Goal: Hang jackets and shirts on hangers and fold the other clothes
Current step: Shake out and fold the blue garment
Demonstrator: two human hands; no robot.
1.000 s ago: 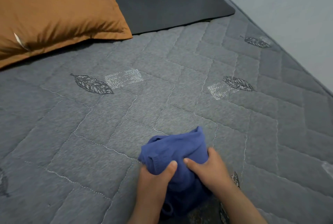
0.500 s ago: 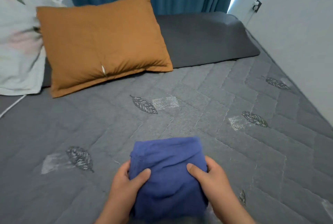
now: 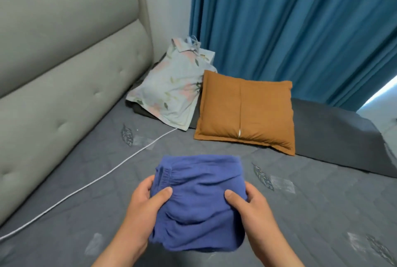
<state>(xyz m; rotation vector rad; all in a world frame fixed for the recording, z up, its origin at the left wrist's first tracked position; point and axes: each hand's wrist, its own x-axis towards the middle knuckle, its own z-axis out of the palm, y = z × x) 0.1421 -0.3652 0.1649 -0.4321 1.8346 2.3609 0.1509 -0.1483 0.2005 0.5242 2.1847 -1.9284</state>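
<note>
Grey quilted bed [image 3: 300, 213] fills the lower frame, with a padded headboard [image 3: 64, 62] at upper left and blue curtains [image 3: 290, 30] at upper right. At lower centre, held just above the bed, is a folded blue garment [image 3: 197, 204] with an elastic waistband. The left hand [image 3: 141, 208] and right hand [image 3: 253, 213] grip its two sides, thumbs on top, fingers curled beneath. It looks light, soft and limp, so the fold would likely slump unless supported from below at both edges. A floral shirt [image 3: 169, 94] and an orange pillow [image 3: 245, 112] lie beyond, mid-frame.
</note>
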